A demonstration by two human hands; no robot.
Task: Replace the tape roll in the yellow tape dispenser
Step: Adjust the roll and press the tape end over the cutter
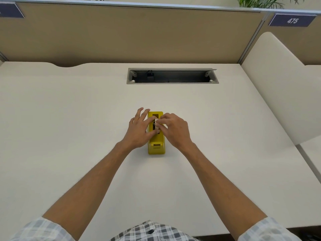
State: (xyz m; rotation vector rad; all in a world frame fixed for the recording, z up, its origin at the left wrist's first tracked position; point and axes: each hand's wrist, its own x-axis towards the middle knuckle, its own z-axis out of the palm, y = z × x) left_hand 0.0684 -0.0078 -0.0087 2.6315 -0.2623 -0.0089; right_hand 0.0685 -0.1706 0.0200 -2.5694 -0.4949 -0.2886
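left hand (139,129) flat against yellow tape dispenser (156,148); right hand (174,130) fingers pinch its tape roll (156,122)

You are seated in an open-plan office, at a pale desk (69,110) closed in at the back by a tan fabric partition (130,35) with a metal top rail. A cable hatch (172,76) is cut into the desktop, and a blue number plate (292,20) reading 475 marks the neighbouring bay. Green plant leaves (257,1) show above the partition.
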